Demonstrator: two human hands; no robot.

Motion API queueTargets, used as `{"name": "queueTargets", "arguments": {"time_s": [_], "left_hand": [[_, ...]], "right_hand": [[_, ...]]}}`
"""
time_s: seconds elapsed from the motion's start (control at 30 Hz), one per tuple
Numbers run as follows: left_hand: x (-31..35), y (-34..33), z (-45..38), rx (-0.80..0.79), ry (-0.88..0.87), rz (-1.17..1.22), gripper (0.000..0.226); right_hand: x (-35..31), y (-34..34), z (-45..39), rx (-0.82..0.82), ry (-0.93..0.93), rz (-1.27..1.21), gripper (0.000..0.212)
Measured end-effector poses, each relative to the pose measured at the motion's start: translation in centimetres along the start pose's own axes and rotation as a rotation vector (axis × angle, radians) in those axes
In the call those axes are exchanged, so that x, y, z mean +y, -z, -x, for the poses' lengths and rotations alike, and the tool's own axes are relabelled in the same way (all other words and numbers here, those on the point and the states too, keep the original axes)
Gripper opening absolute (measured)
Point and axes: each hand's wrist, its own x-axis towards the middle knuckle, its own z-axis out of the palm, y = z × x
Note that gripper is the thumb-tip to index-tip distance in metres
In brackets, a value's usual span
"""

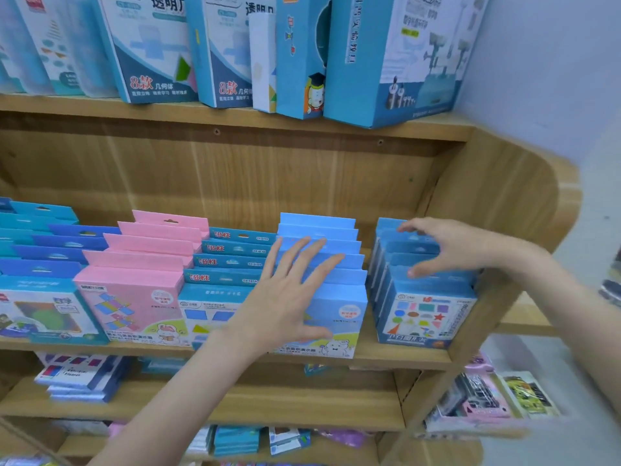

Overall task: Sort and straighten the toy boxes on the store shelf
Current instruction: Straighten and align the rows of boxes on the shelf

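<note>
I saw a wooden shelf (386, 359) carrying rows of upright boxes: pink boxes (134, 297), light-blue boxes (336, 297), shape-printed boxes (426, 314) rightmost.

A single wide-angle view from a camera worn on the person's head, looking forward and slightly down at a wooden store shelf (235, 359) from close range. The middle shelf of boxes fills the centre, with the shelf above cut off at the top and lower shelves at the bottom. Both forearms reach in from the lower edge. A pale wall (544, 62) fills the upper right corner.
</note>
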Motion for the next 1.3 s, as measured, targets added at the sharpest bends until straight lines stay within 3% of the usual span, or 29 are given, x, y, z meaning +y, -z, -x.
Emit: {"name": "queueTargets", "arguments": {"time_s": [0.1,0.2,0.33,0.9,1.03,1.17,1.3], "left_hand": [[0.8,-0.8,-1.0,-0.032,-0.015,-0.058,0.115],[1.2,-1.5,-1.1,-0.044,-0.005,-0.082,0.118],[1.4,-1.6,-0.9,-0.029,0.012,-0.085,0.117],[1.3,-1.7,-0.9,-0.005,0.019,-0.080,0.113],[1.3,-1.7,-0.9,-0.011,0.024,-0.081,0.111],[1.3,-1.7,-0.9,-0.012,0.026,-0.079,0.110],[1.4,-1.6,-0.9,-0.021,0.028,-0.081,0.110]], "right_hand": [[1.1,-3.2,1.3,-0.048,-0.088,0.151,0.107],[1.7,-6.0,1.5,0.077,-0.113,0.274,0.114],[1.5,-7.4,1.4,0.221,-0.113,0.350,0.106],[-2.5,-8.8,1.6,0.217,0.024,0.384,0.091],[-2.7,-8.7,1.8,0.225,0.035,0.374,0.096],[-1.8,-7.6,2.2,0.201,0.041,0.184,0.107],[-1.0,-5.5,1.4,0.103,0.048,0.129,0.115]]}}
